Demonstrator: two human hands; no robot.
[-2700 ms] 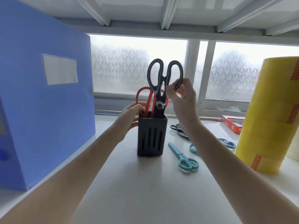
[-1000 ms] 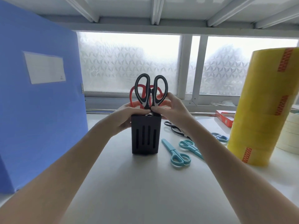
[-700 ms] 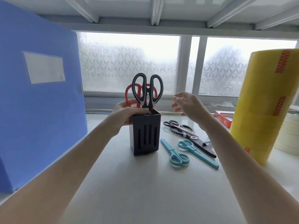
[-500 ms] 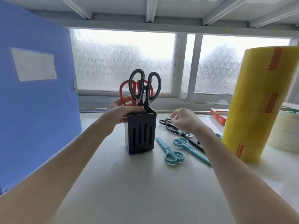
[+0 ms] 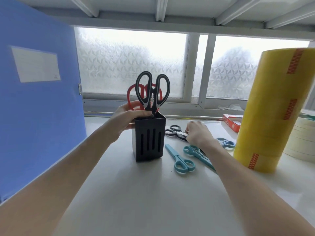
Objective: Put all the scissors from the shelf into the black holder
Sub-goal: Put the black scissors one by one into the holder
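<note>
The black slotted holder (image 5: 150, 142) stands mid-shelf with black-handled scissors (image 5: 152, 92) and red-handled scissors (image 5: 132, 94) upright in it. My left hand (image 5: 127, 119) grips the holder's upper left rim. My right hand (image 5: 198, 133) is down on a pair of black scissors (image 5: 174, 132) lying flat to the right of the holder, fingers closing around their pivot. Two teal scissors (image 5: 180, 160) (image 5: 196, 152) lie in front of that hand. A small blue pair (image 5: 225, 143) lies behind my right wrist.
A tall blue file box (image 5: 39, 99) stands at the left. A stack of yellow tape rolls (image 5: 272, 108) rises at the right, with white tape rolls (image 5: 303, 140) beyond it. A red box (image 5: 232, 122) sits by the frosted window.
My right hand let go of the black-handled scissors once they were in the holder, then dropped right and down onto the black scissors on the shelf. My left hand stayed on the holder.
</note>
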